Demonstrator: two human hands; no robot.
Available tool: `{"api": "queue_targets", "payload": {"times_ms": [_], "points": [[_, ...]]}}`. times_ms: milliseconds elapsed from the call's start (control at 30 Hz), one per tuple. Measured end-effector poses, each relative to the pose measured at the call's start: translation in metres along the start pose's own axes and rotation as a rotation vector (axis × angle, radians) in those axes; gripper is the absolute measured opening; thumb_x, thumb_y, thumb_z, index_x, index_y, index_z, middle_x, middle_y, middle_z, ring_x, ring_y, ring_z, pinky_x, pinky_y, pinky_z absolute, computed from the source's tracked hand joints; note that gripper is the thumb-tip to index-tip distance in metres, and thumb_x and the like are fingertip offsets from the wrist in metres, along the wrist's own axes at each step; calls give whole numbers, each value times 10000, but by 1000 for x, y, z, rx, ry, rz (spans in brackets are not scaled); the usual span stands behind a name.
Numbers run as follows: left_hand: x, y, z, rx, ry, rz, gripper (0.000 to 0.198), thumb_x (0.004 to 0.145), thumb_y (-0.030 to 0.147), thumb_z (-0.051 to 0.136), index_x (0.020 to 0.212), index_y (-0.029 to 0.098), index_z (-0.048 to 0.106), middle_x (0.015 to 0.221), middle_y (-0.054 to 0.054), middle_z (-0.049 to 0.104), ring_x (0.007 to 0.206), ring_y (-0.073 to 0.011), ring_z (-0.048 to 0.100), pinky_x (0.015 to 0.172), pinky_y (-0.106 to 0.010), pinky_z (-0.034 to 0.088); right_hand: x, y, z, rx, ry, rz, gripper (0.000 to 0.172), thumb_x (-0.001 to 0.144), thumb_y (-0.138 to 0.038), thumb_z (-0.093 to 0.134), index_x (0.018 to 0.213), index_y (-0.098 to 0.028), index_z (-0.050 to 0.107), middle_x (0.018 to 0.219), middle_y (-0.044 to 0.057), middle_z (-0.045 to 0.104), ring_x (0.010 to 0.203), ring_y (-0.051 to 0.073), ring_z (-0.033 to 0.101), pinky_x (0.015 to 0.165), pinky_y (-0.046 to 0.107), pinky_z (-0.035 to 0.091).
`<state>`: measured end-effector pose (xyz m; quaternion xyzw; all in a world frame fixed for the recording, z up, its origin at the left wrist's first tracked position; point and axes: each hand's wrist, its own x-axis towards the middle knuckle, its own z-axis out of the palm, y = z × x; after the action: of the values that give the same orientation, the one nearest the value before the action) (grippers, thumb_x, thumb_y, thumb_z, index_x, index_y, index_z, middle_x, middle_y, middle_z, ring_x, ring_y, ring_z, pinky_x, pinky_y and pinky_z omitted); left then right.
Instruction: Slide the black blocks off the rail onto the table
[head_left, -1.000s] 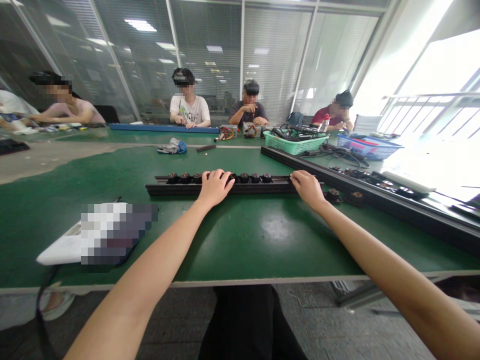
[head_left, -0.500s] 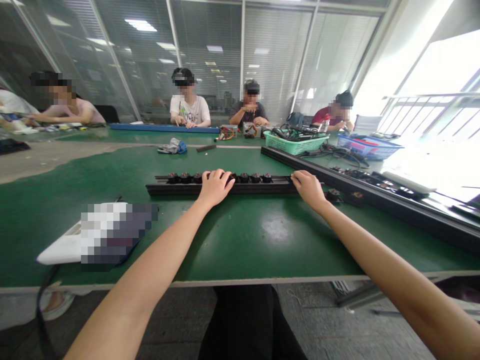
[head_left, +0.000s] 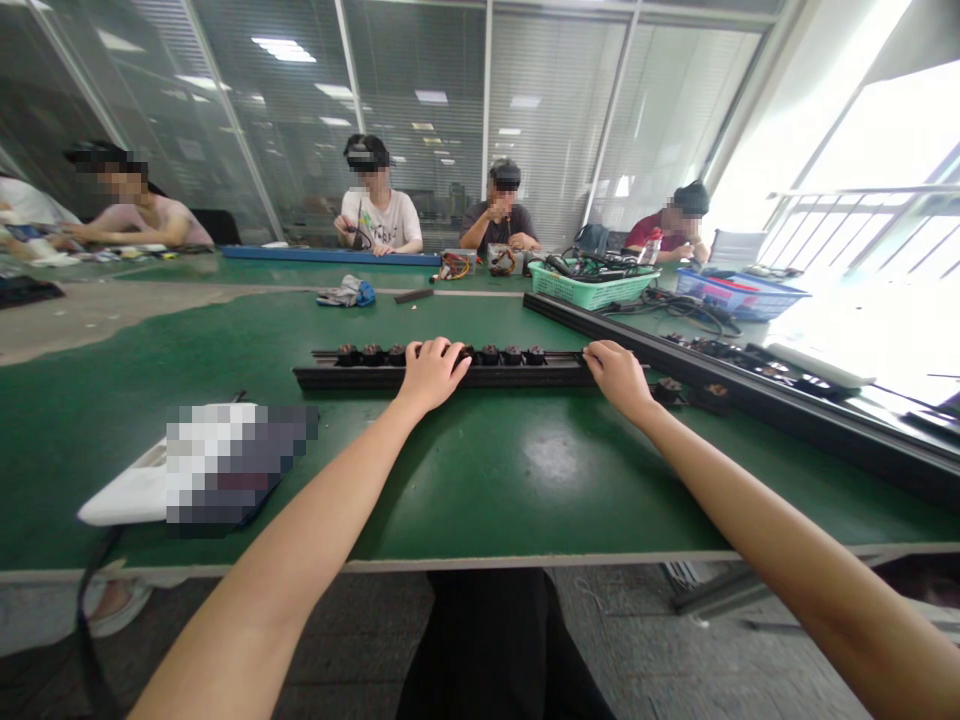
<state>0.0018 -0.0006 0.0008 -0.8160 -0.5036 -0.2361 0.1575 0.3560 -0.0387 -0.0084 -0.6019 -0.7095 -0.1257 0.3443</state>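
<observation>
A long black rail (head_left: 525, 377) lies crosswise on the green table, with several round black socket-like modules (head_left: 512, 355) standing in a row along its channel. My left hand (head_left: 436, 372) is closed over the middle of the rail, its fingers curled across the row and hiding some modules. Near the rail's right end, my right hand (head_left: 616, 374) is closed with bent fingers gripping it; any small part under those fingertips is hidden. Just right of that hand, two loose modules (head_left: 667, 390) lie by a longer black rail (head_left: 787, 420).
At left lies a white and dark item (head_left: 127, 490), partly blurred. A grey-blue cloth (head_left: 346, 292) and a short dark strip (head_left: 414, 296) lie farther back. A green basket (head_left: 592, 292) of cables and a blue basket (head_left: 742, 305) stand back right. Several people sit across the table.
Both my hands and the rail stay in place. Across the table, the person in the white shirt has raised one hand with a dark, thin thing in it.
</observation>
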Motion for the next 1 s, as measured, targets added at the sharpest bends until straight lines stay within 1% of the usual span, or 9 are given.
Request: {"api": "queue_targets", "payload": {"times_ms": [333, 500, 1000], "points": [[0, -1, 0, -4, -1, 2, 449, 1093, 451, 383, 1377, 219, 642, 1322, -144, 654, 1227, -328, 586, 1119, -526, 312, 0, 0, 0, -7, -2, 5, 250, 1011, -260, 481, 950, -224, 721, 1078, 123, 733, 919, 255, 651, 729, 316, 433], [0, 0, 0, -5, 3, -1, 440, 1090, 451, 393, 1366, 222, 649, 1323, -145, 654, 1227, -329, 587, 1114, -525, 316, 1, -1, -1, -18, -7, 10, 251, 1015, -260, 483, 920, -226, 713, 1064, 121, 733, 902, 253, 645, 721, 314, 420], [0, 1, -1, -16, -3, -5, 450, 1088, 456, 375, 1370, 234, 647, 1325, -145, 650, 1231, -331, 580, 1125, -535, 311, 0, -3, -4, -17, -6, 30, 244, 1003, -253, 490, 963, -222, 728, 1114, 123, 741, 918, 257, 652, 724, 316, 432]]}}
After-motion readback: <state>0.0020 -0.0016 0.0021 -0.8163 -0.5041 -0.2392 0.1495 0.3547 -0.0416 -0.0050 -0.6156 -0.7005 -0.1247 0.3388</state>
